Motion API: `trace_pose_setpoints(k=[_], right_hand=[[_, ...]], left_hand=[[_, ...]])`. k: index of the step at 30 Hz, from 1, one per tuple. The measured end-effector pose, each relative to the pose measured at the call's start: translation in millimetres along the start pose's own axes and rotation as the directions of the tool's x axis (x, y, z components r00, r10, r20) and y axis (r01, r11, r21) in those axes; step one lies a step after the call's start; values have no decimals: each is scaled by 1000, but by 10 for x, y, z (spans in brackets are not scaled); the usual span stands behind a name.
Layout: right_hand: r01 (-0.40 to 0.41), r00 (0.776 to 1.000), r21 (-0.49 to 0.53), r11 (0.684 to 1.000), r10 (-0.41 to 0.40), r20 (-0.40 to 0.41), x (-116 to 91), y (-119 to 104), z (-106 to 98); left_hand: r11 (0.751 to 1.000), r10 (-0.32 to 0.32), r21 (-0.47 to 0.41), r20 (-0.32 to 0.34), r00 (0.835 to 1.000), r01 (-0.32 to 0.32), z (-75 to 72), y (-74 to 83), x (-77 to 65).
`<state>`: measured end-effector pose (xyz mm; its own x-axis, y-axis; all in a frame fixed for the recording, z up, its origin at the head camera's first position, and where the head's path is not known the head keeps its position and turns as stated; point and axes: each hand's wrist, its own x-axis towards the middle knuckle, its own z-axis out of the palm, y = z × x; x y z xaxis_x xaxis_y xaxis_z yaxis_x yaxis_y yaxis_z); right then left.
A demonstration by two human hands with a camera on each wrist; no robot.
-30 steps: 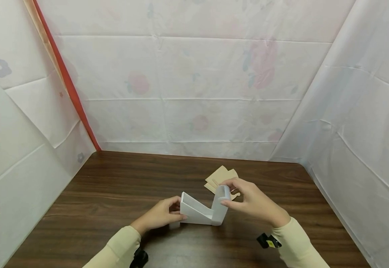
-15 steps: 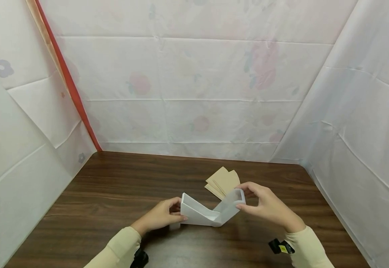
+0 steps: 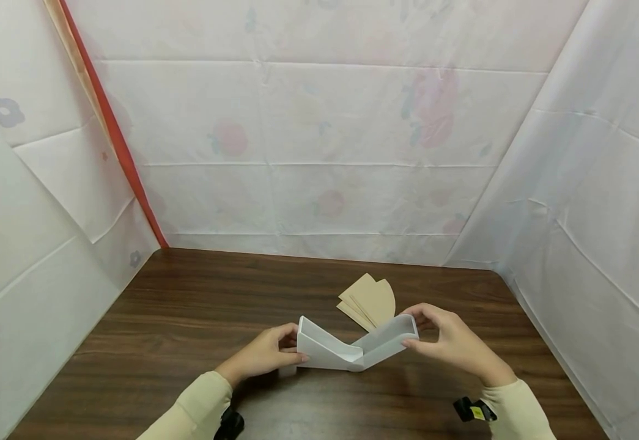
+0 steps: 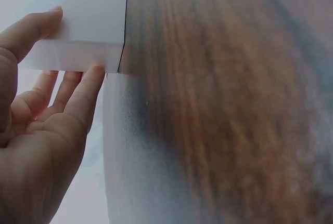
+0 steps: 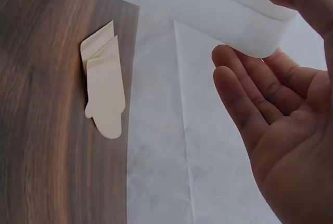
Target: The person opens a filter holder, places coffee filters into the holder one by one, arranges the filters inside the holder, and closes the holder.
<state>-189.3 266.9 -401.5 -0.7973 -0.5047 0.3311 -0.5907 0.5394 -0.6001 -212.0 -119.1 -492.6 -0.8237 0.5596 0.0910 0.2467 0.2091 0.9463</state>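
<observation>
A white plastic holder [image 3: 325, 353] stands on the table in the head view, its hinged lid [image 3: 387, 343] swung out to the right in a wide V. My left hand [image 3: 266, 351] pinches the left end of the base, thumb on the near side; the left wrist view shows thumb and fingertips on its corner. At the free end of the lid, my right hand [image 3: 451, 345] holds the rim between thumb and fingers. Behind the lid lie several tan, fan-shaped coffee filter papers [image 3: 374, 299], overlapping. The right wrist view shows these papers apart from the hand.
Brown wood-grain table [image 3: 198, 305] runs under everything. White patterned cloth [image 3: 319, 140] hangs behind it and along both sides, with a red strip [image 3: 110, 122] at the back left. Near my left fingers, a small pale piece [image 3: 287, 371] shows under the holder's left end.
My right hand has moved right and down, swinging the lid from nearly upright to a low slant. More of the filter papers now shows. The left hand and base have stayed in place.
</observation>
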Motion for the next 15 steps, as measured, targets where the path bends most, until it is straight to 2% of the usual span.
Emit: trace_pose_setpoints(k=[10,15], right_hand=[[-75,997,34,997,75,14,-121,97,-25],[-75,997,35,997,75,10,-139,102,-28]], left_hand=[[1000,3,12,-7,1000,-3,-2,-15,-6],[1000,7,20,-7,1000,-7,-5,-21,-1]])
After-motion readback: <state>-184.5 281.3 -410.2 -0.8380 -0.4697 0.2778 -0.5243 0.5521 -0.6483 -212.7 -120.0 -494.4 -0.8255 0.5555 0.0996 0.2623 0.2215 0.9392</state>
